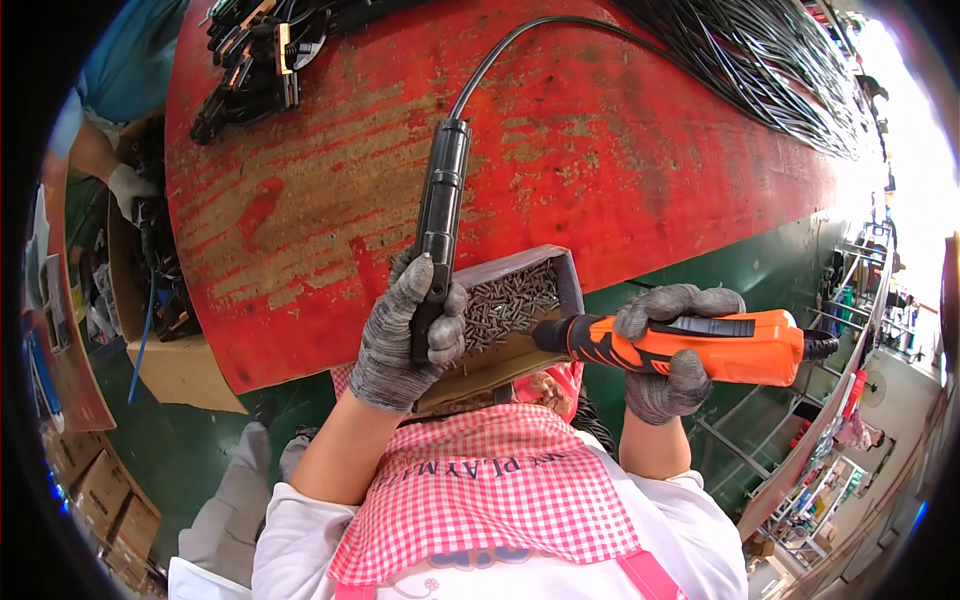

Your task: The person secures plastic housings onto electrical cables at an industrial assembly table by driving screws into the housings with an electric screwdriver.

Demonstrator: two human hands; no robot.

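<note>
Apron: dark-lettered, below screw box.
Left hand: I see fingers wrapping black handle, box's left.
Right hand: fingers clasping orange power tool, box's right.

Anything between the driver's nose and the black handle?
Yes: between the orange driver in the right hand and the black handle, gloved fingers of the left hand wrap the handle's lower part. The open screw box shows in the gap, apparently beneath; nothing else visible.
</note>
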